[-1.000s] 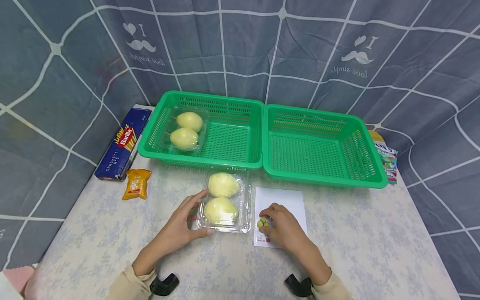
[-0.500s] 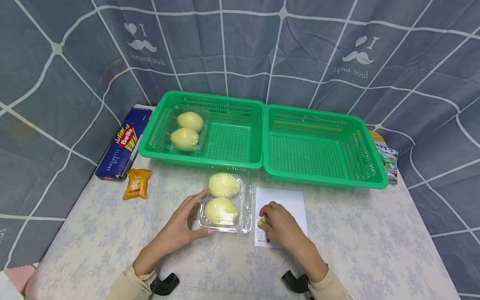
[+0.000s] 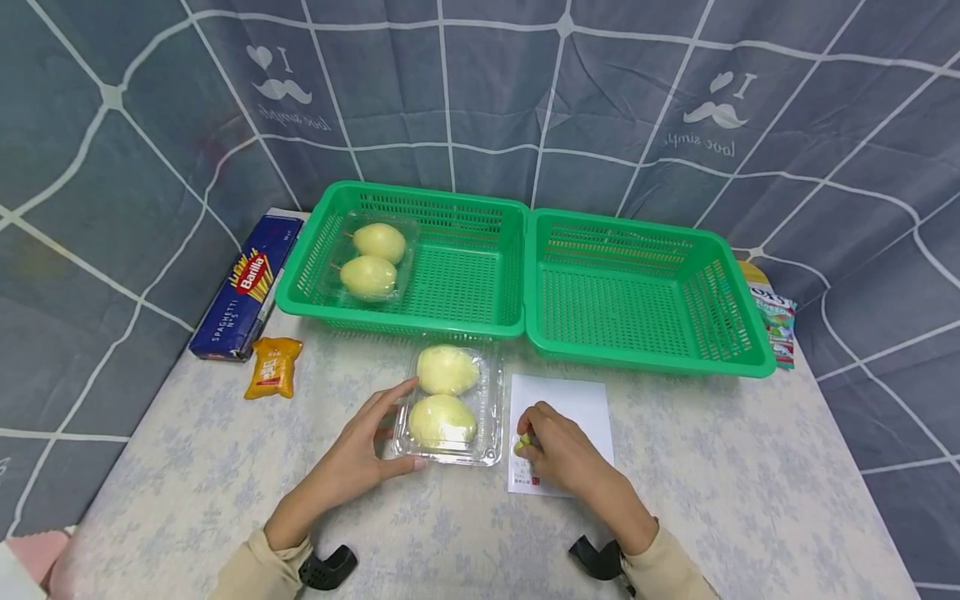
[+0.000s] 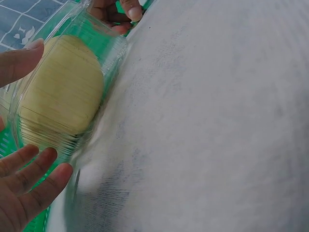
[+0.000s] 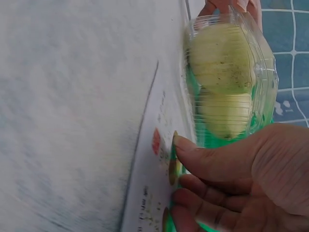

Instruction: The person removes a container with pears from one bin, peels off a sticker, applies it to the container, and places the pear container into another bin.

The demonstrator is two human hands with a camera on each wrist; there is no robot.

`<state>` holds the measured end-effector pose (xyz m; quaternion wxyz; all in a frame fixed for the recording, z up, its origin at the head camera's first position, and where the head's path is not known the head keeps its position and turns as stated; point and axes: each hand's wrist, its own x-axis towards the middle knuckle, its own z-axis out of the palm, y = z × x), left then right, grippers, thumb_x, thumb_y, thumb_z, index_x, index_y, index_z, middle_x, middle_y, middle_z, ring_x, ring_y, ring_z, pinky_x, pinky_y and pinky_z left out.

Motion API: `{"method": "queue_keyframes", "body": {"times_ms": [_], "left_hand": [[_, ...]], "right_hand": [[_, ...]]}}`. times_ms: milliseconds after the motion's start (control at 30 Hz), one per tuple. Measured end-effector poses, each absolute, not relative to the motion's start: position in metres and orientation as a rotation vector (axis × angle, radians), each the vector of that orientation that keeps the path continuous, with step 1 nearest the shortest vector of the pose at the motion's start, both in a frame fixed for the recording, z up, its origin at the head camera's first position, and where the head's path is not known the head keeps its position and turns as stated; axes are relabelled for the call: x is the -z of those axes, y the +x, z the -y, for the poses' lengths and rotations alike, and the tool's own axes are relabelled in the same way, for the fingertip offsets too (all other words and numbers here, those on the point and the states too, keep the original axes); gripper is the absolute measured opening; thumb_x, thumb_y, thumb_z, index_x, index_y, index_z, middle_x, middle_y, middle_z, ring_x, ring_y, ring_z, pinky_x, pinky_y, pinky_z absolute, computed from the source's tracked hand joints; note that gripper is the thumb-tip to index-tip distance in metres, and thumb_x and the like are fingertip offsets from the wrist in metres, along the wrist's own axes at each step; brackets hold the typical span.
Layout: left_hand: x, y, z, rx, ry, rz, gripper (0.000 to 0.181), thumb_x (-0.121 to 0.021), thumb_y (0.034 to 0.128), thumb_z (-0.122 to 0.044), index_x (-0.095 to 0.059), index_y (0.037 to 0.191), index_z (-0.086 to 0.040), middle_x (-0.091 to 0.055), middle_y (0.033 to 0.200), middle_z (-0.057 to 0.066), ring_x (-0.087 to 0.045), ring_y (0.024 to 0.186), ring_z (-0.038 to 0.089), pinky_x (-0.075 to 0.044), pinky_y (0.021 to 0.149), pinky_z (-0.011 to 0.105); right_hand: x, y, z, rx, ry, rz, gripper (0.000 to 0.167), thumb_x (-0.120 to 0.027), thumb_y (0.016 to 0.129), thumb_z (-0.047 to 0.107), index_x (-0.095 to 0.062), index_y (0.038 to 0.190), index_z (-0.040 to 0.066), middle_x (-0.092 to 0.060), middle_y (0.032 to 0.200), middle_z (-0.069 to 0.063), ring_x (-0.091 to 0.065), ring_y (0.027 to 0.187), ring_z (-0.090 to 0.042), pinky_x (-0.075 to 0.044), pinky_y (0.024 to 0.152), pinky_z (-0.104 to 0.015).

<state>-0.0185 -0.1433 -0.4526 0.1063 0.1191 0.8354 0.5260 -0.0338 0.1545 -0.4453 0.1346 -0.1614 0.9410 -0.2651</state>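
On the table in the head view, my left hand (image 3: 363, 454) rests against the left side and front corner of a clear plastic clamshell box (image 3: 487, 433). Inside the box lie two large pale-yellow fruits (image 3: 442, 421), apparently pears. The left wrist view shows straight left fingers (image 4: 48, 183) beside the box. To its right, my right hand (image 3: 562, 450) bends over a flat white packet (image 3: 588, 404) with print on it, pinching its surface between thumb and curled fingertips. Small yellow-green round shapes (image 3: 522, 442), seemingly printed, are partly hidden by those fingers.
Two green baskets (image 3: 525, 283) stand side by side behind; the left one contains another clear box (image 3: 405, 275) with two pale-yellow fruits. At left are a blue spaghetti box (image 3: 243, 287) and an orange packet (image 3: 274, 367). A colourful bag (image 3: 776, 325) is at far right.
The right thumb and fingers have drawn closer together over the packet, covering more of the yellow-green shapes. My left hand and the clamshell box have kept their places.
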Motion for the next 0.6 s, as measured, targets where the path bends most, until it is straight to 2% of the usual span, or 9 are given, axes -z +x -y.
{"method": "queue_keyframes", "body": {"times_ms": [133,200,367,600], "left_hand": [[0.454,-0.019,0.143,-1.547,0.364,-2.462,0.099,-0.09,0.0745,-0.017,-0.034,0.157,-0.026,-0.044,0.152,0.014,-0.049,0.134,0.037,-0.051,0.103,0.054],[0.454,-0.019,0.143,-1.545,0.365,-2.461,0.099,-0.089,0.0748,-0.018,-0.034,0.157,-0.026,-0.043,0.152,0.013,-0.049,0.134,0.037,-0.051,0.103,0.055],[0.455,-0.019,0.143,-1.548,0.363,-2.459,0.099,-0.09,0.0747,-0.019,-0.034,0.156,-0.026,-0.043,0.153,0.013,-0.049,0.133,0.037,-0.051,0.102,0.055],[0.455,-0.019,0.143,-1.55,0.359,-2.462,0.099,-0.09,0.0742,-0.017,-0.035,0.156,-0.026,-0.044,0.152,0.013,-0.05,0.133,0.036,-0.05,0.103,0.055]], "right_hand": [[0.449,-0.028,-0.155,0.754,-0.452,-2.801,0.027,-0.078,0.086,0.009,-0.07,0.111,0.004,-0.061,0.095,0.001,-0.053,0.078,-0.008,-0.048,0.069,-0.025],[0.45,-0.024,-0.155,0.746,-0.472,-2.837,0.029,-0.079,0.085,0.008,-0.073,0.112,0.003,-0.064,0.097,-0.001,-0.056,0.079,-0.007,-0.049,0.068,-0.024],[0.45,-0.019,-0.156,0.73,-0.532,-2.879,0.025,-0.08,0.083,0.005,-0.075,0.106,0.001,-0.066,0.101,-0.005,-0.059,0.08,-0.01,-0.05,0.065,-0.022],[0.448,-0.029,-0.153,0.694,-0.595,-2.916,0.013,-0.081,0.081,0.005,-0.076,0.093,0.003,-0.065,0.087,-0.003,-0.064,0.076,-0.014,-0.054,0.067,-0.027]]}}
